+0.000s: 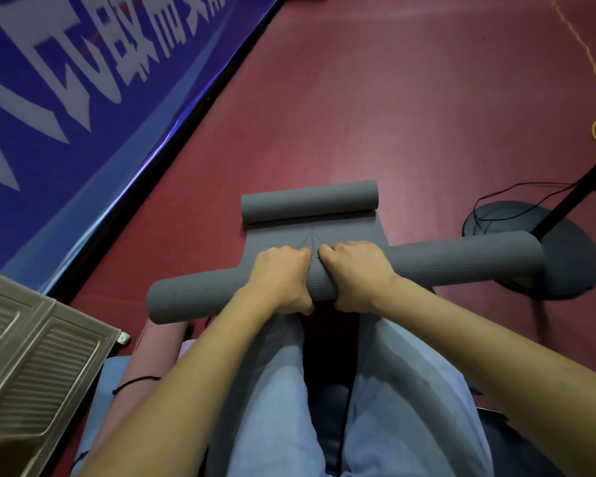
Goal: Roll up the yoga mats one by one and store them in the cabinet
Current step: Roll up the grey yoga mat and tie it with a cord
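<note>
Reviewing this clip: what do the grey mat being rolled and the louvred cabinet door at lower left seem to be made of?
Grey mat: likely soft foam or rubber with a matte, finely ribbed surface; it rolls thick and creases ahead of the left hand and right hand gripping it. Cabinet door: looks like beige painted metal or plastic, with pressed louvre slats; which one can't be told.

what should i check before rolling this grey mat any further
1. Both hands on the roll: left hand and right hand grip the grey roll at its middle. Ok.
2. Roll ends even: cannot tell.
3. Flat stretch ahead smooth: the unrolled stretch is creased just beyond the knuckles. Not ok.
4. Path ahead: a second grey roll lies at the far end. Not ok.
5. Right end clear: it reaches over the black stand base; contact cannot tell.
6. Cabinet within reach at left, louvred door open or shut: cannot tell.
</note>
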A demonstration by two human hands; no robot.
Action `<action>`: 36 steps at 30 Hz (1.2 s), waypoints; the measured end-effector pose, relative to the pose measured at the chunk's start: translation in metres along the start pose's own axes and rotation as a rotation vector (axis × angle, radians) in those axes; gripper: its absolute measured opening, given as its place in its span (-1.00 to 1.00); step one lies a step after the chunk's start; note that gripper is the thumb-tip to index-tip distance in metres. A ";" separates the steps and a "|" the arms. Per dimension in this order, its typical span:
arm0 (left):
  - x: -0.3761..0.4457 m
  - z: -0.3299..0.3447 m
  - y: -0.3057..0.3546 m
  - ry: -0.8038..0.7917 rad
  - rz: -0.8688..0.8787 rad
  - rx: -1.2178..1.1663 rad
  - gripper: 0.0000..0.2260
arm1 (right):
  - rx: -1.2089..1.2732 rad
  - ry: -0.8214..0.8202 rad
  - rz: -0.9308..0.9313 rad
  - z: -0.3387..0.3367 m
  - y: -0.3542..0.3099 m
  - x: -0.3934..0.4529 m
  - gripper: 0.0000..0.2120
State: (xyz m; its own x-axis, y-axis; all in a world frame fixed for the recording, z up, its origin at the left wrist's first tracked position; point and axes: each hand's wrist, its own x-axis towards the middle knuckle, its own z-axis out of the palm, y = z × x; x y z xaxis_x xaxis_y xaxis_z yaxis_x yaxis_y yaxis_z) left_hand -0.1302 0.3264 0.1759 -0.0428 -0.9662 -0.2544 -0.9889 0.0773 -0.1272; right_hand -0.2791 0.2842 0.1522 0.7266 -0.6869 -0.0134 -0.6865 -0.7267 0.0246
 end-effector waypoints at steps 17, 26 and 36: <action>-0.071 0.010 0.041 -0.139 0.061 -0.049 -0.44 | 0.089 -0.289 -0.114 -0.027 -0.018 -0.078 -0.46; -0.053 0.006 0.021 -0.143 0.074 -0.193 -0.31 | 0.201 -0.649 -0.068 -0.043 -0.006 -0.026 -0.29; -0.057 0.012 0.029 -0.037 0.023 0.001 -0.36 | 0.301 -0.705 -0.032 -0.036 -0.004 -0.008 -0.30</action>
State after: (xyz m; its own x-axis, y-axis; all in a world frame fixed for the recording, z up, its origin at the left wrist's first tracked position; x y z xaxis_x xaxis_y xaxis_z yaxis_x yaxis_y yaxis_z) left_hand -0.1544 0.3870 0.1755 -0.0606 -0.9544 -0.2923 -0.9875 0.1000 -0.1221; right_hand -0.2813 0.2925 0.1879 0.6270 -0.4351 -0.6462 -0.7162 -0.6483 -0.2583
